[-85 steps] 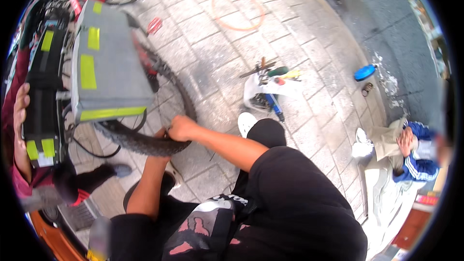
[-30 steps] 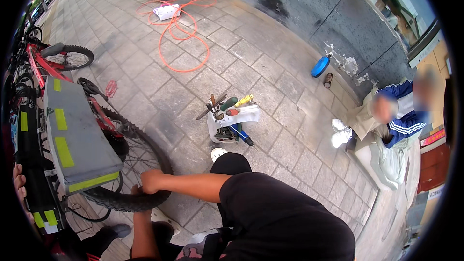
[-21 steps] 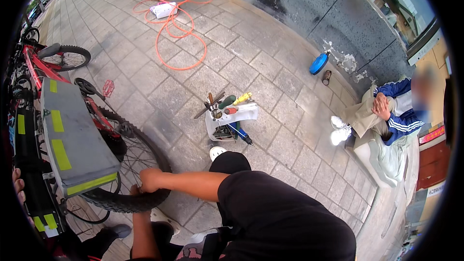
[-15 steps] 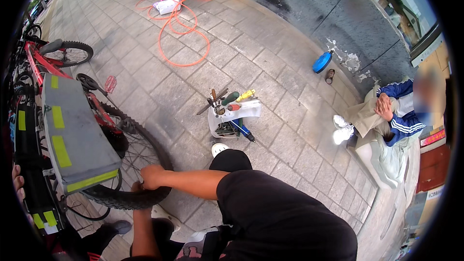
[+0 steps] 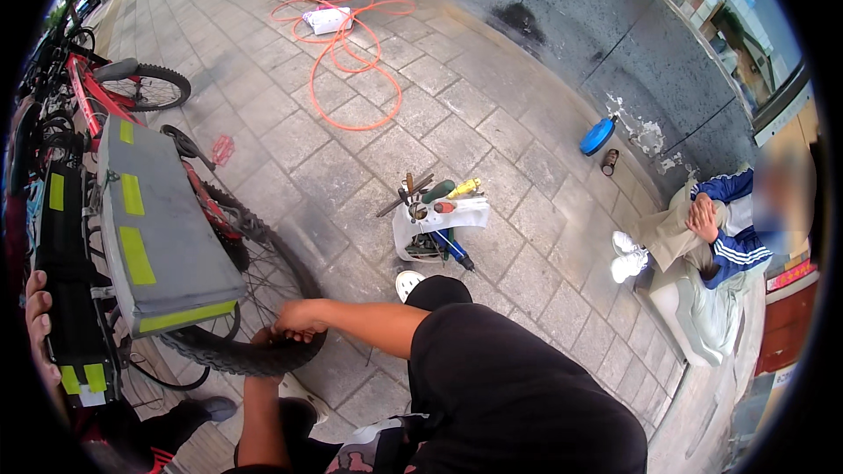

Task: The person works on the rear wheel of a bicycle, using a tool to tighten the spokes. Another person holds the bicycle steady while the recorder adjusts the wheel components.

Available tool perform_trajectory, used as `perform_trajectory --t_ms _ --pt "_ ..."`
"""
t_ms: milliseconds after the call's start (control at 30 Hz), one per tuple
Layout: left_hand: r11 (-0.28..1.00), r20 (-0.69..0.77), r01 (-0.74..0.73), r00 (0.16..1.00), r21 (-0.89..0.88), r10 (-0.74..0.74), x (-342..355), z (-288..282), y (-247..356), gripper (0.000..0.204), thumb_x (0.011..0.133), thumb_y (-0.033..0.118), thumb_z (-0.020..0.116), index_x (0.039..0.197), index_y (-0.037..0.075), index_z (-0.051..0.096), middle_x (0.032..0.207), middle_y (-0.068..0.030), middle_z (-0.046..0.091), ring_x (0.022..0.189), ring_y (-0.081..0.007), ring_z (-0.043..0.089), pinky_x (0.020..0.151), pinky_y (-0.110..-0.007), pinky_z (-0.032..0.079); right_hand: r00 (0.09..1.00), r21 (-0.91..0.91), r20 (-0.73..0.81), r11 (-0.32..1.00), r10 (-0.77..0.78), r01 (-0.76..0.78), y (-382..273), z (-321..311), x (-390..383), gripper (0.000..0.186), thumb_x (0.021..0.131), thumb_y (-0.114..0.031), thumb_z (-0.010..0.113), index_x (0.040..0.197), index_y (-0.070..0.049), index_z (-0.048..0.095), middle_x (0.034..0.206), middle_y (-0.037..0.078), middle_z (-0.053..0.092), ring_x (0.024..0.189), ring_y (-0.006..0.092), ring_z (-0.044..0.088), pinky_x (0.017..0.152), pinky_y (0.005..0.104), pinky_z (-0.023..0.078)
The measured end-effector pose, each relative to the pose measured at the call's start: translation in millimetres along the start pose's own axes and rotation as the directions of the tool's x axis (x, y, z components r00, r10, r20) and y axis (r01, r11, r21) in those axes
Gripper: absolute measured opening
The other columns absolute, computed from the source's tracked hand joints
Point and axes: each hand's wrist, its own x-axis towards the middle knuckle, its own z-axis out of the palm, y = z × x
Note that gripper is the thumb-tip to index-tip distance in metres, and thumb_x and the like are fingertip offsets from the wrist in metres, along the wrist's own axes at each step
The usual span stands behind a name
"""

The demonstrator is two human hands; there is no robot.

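A bicycle's rear wheel with a knobbly black tyre [image 5: 303,276] stands at the left. My left hand [image 5: 264,339] reaches from below around the tyre's near part, its fingers showing at the inner edge by the rim. Most of its palm is hidden behind the tyre. Close beside them, my right hand [image 5: 299,319] is over the same stretch of tyre and rim with its fingers curled in. Whatever is between those fingers, if anything, is too small to make out. A grey box-shaped bag [image 5: 167,228] with yellow-green strips sits above the wheel.
A white tool container [image 5: 413,241] with screwdrivers and other tools stands on the paving ahead. An orange hose [image 5: 313,105] lies looped farther off. Someone's hand [image 5: 39,325] holds the bike's left side; another person [image 5: 702,219] sits at the right.
My view has shifted, so the scene sits slightly farther right and lower. My right hand has curled its fingers more at the rim, close to my left fingers.
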Motion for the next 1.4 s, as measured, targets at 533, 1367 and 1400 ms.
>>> perform_trajectory --t_ms 533,1367,1400 --pt "0.999 -0.023 -0.026 0.999 -0.018 0.026 2.5 -25.7 -1.3 0.032 0.102 0.035 0.054 0.104 0.004 0.062 0.103 -0.0149 0.066 0.100 -0.0305 0.062 0.095 -0.043 0.051 0.983 0.071 -0.098 0.986 0.155 -0.148 8.1 -5.8 10.2 0.022 0.094 -0.022 0.071 0.093 0.000 0.066 0.083 0.010 0.065 0.072 0.0222 0.068 0.062 0.0407 0.060" --pt "0.989 -0.397 -0.137 0.905 0.059 0.150 18.3 -77.1 -12.3 0.026 0.100 0.030 0.049 0.103 0.010 0.065 0.092 -0.0074 0.072 0.084 -0.0249 0.071 0.079 -0.039 0.061 0.892 -0.863 -0.070 0.476 -0.447 0.171 -30.1 16.1 -31.6 0.042 0.082 -0.037 0.072 0.095 0.003 0.076 0.100 0.024 0.073 0.100 0.0407 0.070 0.086 0.0470 0.056" --pt "0.990 -0.355 -0.137 0.924 0.038 0.142 14.7 -70.3 -12.1 0.027 0.101 0.031 0.049 0.106 0.009 0.064 0.097 -0.0086 0.071 0.090 -0.0251 0.070 0.083 -0.040 0.059 0.889 -0.851 -0.054 0.487 -0.455 0.198 -26.4 12.7 -31.3 0.042 0.082 -0.037 0.072 0.093 0.003 0.076 0.099 0.025 0.073 0.098 0.0416 0.070 0.085 0.0474 0.056"
